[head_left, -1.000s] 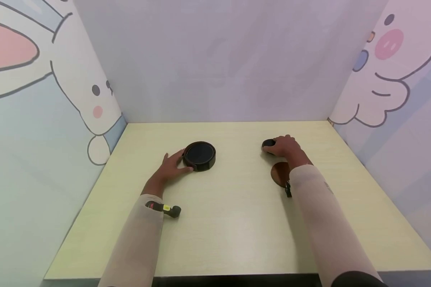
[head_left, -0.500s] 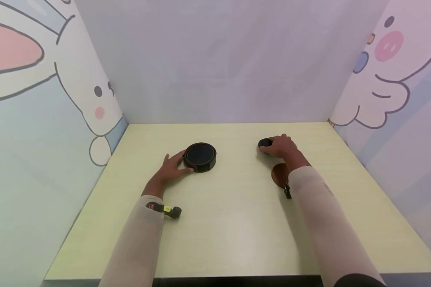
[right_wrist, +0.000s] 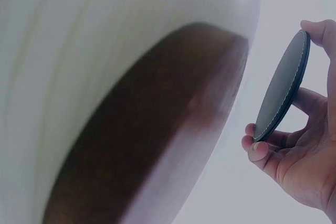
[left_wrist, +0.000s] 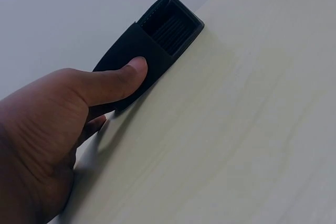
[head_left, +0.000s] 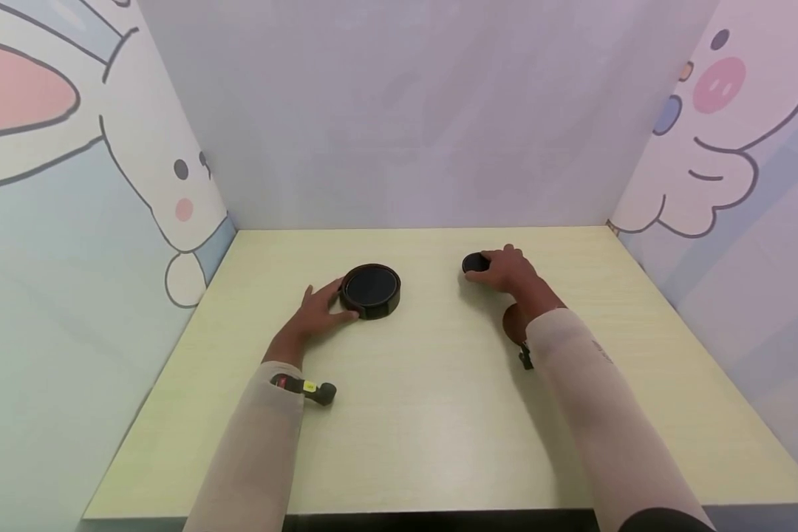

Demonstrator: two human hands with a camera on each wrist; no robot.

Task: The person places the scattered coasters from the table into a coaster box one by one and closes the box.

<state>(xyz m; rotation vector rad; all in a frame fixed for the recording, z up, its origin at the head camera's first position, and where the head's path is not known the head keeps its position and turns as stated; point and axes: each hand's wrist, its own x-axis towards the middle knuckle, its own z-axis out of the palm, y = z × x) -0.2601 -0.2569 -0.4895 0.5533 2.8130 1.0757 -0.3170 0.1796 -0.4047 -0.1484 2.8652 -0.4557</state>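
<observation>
My left hand (head_left: 318,309) holds the side of a round black coaster holder (head_left: 370,291), which stands on the table. In the left wrist view my thumb presses the wall of the holder (left_wrist: 137,43), beside a cut-out that shows dark ridged layers inside. My right hand (head_left: 505,269) pinches a round black coaster (head_left: 475,263) by its edge, above the table at the back right. Light stitching runs along the rim of this coaster (right_wrist: 283,87) in the right wrist view. It is tilted there, thumb and fingertips at opposite edges.
A brown round disc (head_left: 513,324) lies under my right wrist, partly hidden by it; in the right wrist view the brown disc (right_wrist: 136,124) is large and blurred. Printed walls close off the pale table (head_left: 412,414) on the left, right and back.
My right hand has moved left and slightly away with the black coaster, uncovering a bit more space near the brown disc. My left hand and the holder stay in place.
</observation>
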